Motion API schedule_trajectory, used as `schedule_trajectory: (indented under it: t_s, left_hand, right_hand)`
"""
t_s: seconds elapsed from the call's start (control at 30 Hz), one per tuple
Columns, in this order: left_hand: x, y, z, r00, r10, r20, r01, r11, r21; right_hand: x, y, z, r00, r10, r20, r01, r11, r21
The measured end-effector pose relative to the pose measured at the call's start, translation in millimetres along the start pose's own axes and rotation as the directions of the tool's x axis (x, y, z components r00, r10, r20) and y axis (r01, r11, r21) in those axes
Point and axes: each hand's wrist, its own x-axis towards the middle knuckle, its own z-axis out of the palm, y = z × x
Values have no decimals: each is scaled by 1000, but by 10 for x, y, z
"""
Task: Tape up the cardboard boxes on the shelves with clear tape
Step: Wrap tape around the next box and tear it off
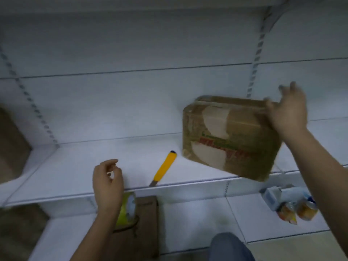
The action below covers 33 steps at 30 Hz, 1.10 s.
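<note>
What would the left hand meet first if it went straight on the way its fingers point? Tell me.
Probably the bare white shelf. The left hand points up and slightly right toward the shelf's back; the yellow knife lies off to its right. Depth is uncertain.

A utility knife (164,167) lies on the shelf (75,166), left of a tilted cardboard box (231,138).
</note>
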Motion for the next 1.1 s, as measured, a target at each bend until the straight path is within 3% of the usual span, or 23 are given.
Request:
schedule_trajectory:
  t_s: [0.03, 0.07, 0.1, 0.17, 0.2, 0.3, 0.47, 0.57, 0.63, 0.7, 0.77, 0.8, 0.83, 0.87, 0.93, 1.0, 1.03, 1.1]
  left_hand:
    - [-69, -182, -182, 986, -125, -113, 124, 992, -20]
    - [-140, -330, -301, 953, -245, -180, 242, 969, -41]
    - [-202, -476, -384, 921, -347, -177, 343, 938, -54]
    - [-286, -697, -402, 852, -523, -1, 523, 852, 20]
    - [-298, -690, -348, 794, -597, 111, 595, 802, 56]
    - [-212, -582, -185, 653, -689, 313, 697, 709, 106]
    - [-1, -664, -210, 577, -706, 409, 705, 684, 187]
    - [149, -512, -406, 353, -724, 592, 845, 519, 131]
    - [254, -399, -545, 227, -699, 678, 911, 398, 106]
    - [373, -350, -730, 137, -685, 716, 962, 263, 67]
    - [433, -292, -973, 79, -670, 738, 975, 206, 82]
    - [451, -279, -1070, 104, -674, 731, 971, 226, 71]
    - [462, -254, -1139, 173, -683, 710, 955, 293, 50]
    - [464, -255, -1155, 274, -690, 670, 922, 387, 22]
    - [456, -161, -1060, 484, -651, 584, 811, 585, -19]
    - [425, 27, -845, 615, -570, 545, 710, 701, -69]
    - [385, 154, -713, 656, -527, 540, 668, 738, -92]
    - [284, 444, -428, 717, -438, 543, 582, 805, -118]
  right_hand:
    - [-232, -279, 44, 975, -126, -181, 140, 988, 69]
    - [-531, -565, 149, 936, -224, -272, 277, 945, 176]
    - [-864, -836, 322, 901, -350, -257, 414, 871, 264]
    - [-1484, -1244, 857, 749, -662, -38, 628, 690, 358]
    - [-1733, -1370, 1172, 652, -750, 107, 666, 635, 391]
    - [-2039, -1565, 1876, 454, -754, 474, 618, 650, 442]
    - [-1958, -1741, 2260, 218, -598, 772, 746, 611, 263]
    - [-1975, -1693, 2332, 183, -548, 816, 747, 617, 247]
    - [-2002, -1652, 2346, 188, -543, 818, 732, 633, 252]
    - [-2003, -1646, 2342, 202, -527, 825, 711, 659, 247]
    - [-1992, -1663, 2331, 202, -522, 828, 699, 670, 252]
    - [-1995, -1678, 2295, 205, -528, 824, 695, 671, 257]
    - [-1980, -1689, 2227, 242, -548, 800, 686, 680, 258]
    - [-1956, -1697, 2120, 328, -604, 726, 673, 689, 269]
    - [-1766, -1690, 1831, 579, -718, 386, 694, 683, 229]
    - [-1390, -1634, 1479, 737, -676, -13, 676, 737, 21]
    - [-1153, -1568, 1317, 793, -604, -75, 598, 796, -89]
    - [-730, -1398, 1115, 908, -420, 6, 409, 882, -236]
